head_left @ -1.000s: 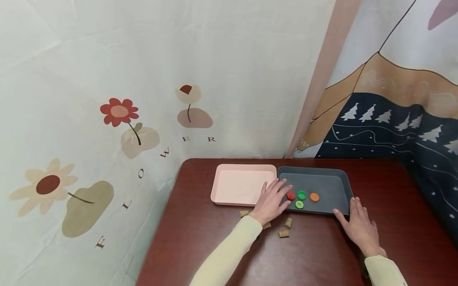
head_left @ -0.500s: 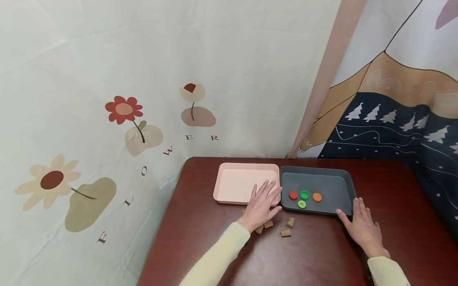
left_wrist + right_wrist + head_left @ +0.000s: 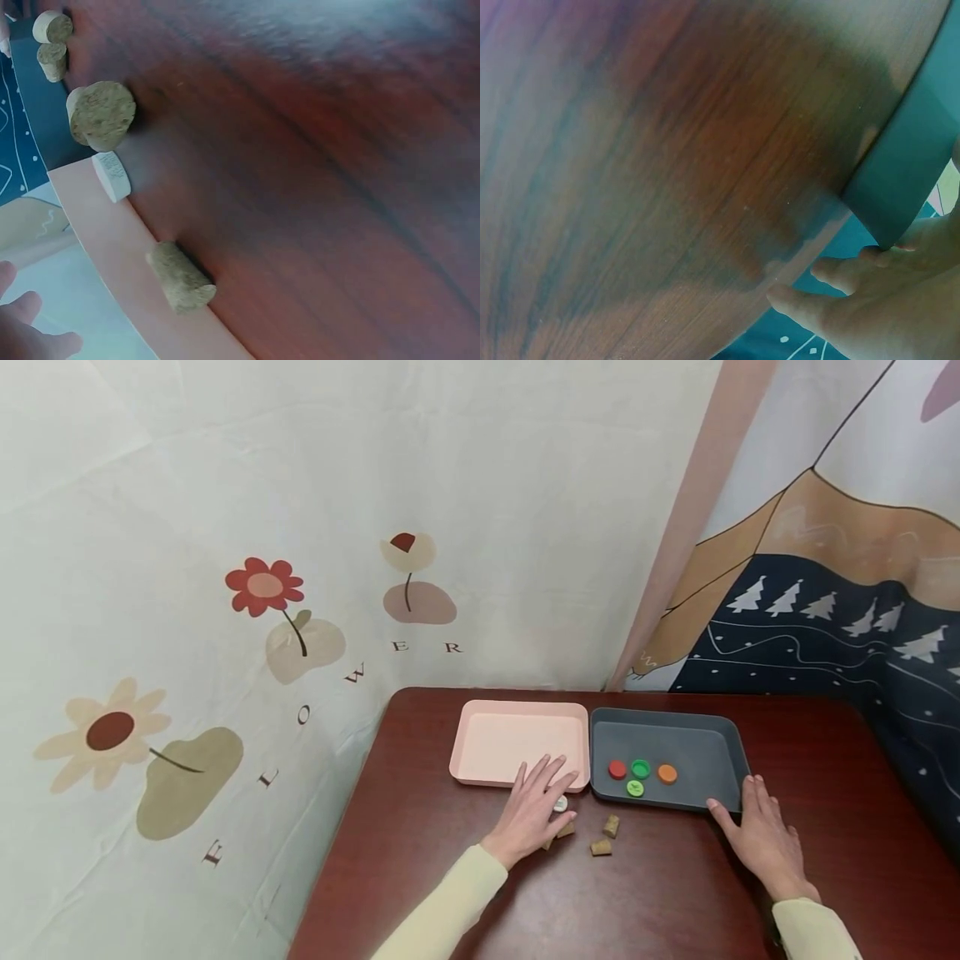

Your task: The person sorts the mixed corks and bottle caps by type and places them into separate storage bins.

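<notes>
My left hand (image 3: 532, 810) hovers with fingers spread at the front edge of the pink tray (image 3: 480, 777). Below and beside it lie a white bottle cap (image 3: 560, 804) and a few wine corks (image 3: 566, 830), partly covered by the hand in the head view. The left wrist view shows the cap standing close to the tray wall, with one cork (image 3: 180, 277) further along. At the front right corner of the dark grey tray (image 3: 705, 743), my right hand (image 3: 765, 843) rests with extended fingers; its fingertips touch the corner in the right wrist view.
Inside the dark tray lie a red cap (image 3: 617, 769), a green cap (image 3: 640, 768), a light green cap (image 3: 635, 788) and an orange cap (image 3: 667, 774). Two corks (image 3: 602, 848) are on the brown table (image 3: 637, 910) in front. A printed curtain (image 3: 525, 527) hangs behind.
My left hand has drawn back leftward from the dark tray to over the corks, and the white cap has come into sight. The right hand has kept its place at the tray corner.
</notes>
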Demonstrator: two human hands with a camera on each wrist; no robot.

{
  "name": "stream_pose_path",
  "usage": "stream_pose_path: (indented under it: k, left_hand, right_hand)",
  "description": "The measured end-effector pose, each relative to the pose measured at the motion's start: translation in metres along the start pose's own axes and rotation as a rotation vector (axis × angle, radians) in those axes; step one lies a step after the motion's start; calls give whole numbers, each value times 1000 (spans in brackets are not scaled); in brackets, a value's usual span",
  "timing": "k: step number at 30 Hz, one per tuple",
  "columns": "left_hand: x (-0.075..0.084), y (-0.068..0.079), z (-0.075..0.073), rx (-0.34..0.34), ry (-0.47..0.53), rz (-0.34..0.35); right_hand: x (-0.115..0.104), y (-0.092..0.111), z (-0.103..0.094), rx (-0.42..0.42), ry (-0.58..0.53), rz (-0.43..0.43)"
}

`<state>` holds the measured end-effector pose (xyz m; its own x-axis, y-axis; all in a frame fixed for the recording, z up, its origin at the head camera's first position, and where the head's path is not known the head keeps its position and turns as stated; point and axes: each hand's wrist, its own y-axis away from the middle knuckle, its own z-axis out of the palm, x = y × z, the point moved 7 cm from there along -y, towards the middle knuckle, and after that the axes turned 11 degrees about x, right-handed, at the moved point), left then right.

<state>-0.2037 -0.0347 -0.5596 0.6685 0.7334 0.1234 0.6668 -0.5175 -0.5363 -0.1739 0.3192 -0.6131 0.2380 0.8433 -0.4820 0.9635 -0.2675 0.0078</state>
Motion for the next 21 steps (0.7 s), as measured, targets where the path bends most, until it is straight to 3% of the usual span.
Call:
stream_pose_path:
  k: [15,21]
  left_hand:
    - [6,19,-6,68,-58,104]
    - [9,22,-2,34,-82,99]
  right_hand:
    - [0,0,0,8,-2,0]
    - [0,0,0,2,-2,6]
